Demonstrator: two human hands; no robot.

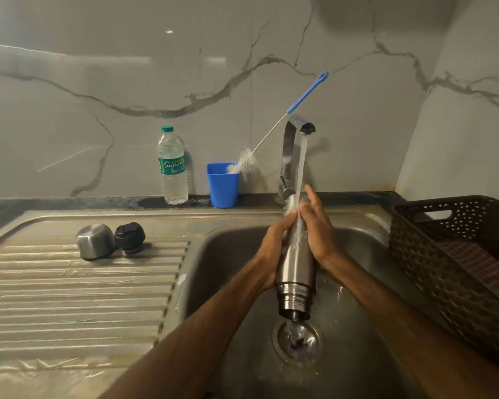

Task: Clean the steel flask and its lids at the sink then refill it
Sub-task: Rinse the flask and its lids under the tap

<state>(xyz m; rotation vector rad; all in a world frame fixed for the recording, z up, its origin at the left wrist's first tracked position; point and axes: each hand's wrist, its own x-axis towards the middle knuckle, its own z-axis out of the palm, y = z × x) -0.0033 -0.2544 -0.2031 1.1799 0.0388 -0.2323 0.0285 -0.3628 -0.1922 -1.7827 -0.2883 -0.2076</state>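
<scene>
Flask [296, 263] upper end obscured by water [301, 168]; basket [444, 254] cropped right.

There is a single view, from a camera worn on the person's head. It faces forward and tilts down, close above the sink [222, 272], with the wall [98, 67] straight ahead. Its wide lens reaches the drainboard [69, 298] at left and the basket [444, 254] at right.
</scene>
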